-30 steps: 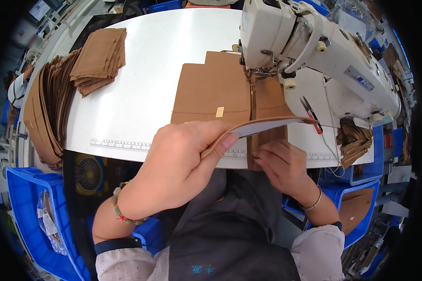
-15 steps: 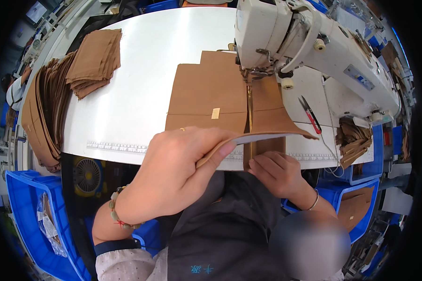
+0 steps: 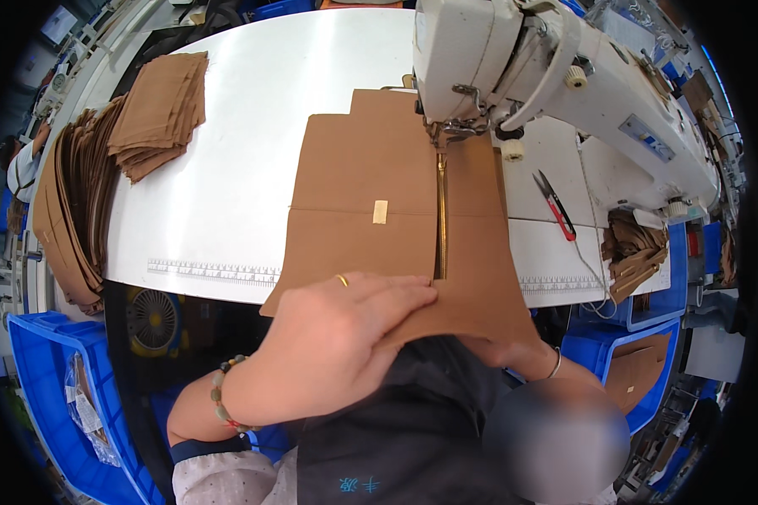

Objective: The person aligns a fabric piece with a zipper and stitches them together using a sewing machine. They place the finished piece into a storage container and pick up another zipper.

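A brown fabric panel (image 3: 345,168) lies under the head of a white sewing machine (image 3: 472,76), its near edge hanging over the table front. A narrow slot in the panel shows a gold-coloured zipper (image 3: 442,219) running toward the needle area. My left hand (image 3: 345,337) grips the near edge, fingers flat on top beside the zipper's near end and thumb out of sight underneath. My right hand (image 3: 501,349) is beneath the panel's near right part; its fingers are hidden by the fabric. A small cream tag (image 3: 381,212) sits on the panel, left of the zipper.
Stacks of brown pieces (image 3: 160,109) stand on the white table (image 3: 244,168) at left. Red-handled thread snips (image 3: 556,206) and a brown scrap heap (image 3: 636,252) lie at right. Blue bins (image 3: 38,337) flank me below the table; a fan (image 3: 156,320) shows underneath.
The lifted near flap of the panel has been laid down flat, covering the right hand. My left hand has come down and nearer, its fingers now on the panel's top.
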Available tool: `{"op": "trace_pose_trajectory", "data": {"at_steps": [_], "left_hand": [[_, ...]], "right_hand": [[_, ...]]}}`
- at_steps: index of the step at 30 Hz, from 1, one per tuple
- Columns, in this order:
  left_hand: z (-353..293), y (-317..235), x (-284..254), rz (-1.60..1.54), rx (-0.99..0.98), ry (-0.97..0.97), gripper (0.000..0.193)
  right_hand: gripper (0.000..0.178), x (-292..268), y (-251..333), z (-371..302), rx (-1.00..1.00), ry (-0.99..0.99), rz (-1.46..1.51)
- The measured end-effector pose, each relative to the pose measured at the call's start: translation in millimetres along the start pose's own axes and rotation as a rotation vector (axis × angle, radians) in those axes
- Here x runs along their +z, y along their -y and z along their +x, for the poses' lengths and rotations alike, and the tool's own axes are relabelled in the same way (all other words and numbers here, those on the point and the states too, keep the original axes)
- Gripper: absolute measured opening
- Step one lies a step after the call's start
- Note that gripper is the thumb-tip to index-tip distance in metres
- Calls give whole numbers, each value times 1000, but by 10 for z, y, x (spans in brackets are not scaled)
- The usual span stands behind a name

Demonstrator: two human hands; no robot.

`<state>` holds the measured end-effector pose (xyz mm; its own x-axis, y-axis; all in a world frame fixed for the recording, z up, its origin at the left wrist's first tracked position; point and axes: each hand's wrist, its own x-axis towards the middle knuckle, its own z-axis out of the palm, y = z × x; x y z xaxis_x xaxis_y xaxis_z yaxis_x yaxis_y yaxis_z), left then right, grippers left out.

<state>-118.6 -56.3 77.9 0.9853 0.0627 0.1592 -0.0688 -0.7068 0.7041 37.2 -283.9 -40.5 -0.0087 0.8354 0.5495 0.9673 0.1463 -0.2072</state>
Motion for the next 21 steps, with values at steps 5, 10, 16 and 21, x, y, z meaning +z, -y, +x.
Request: {"op": "trace_pose_trajectory", "data": {"at_steps": [5, 10, 16, 21], "left_hand": [[-116, -9, 474, 274, 28, 29, 53], [-161, 102, 684, 371, 105, -16, 52], [-151, 61, 654, 329, 67, 35, 51], [-110, 21, 638, 259, 17, 55, 48]], "right_hand": [[44, 130, -70, -189, -20, -89, 22], [46, 152, -90, -205, -5, -143, 149], [40, 219, -71, -260, -51, -184, 85], [35, 271, -22, -336, -94, -131, -25]]}}
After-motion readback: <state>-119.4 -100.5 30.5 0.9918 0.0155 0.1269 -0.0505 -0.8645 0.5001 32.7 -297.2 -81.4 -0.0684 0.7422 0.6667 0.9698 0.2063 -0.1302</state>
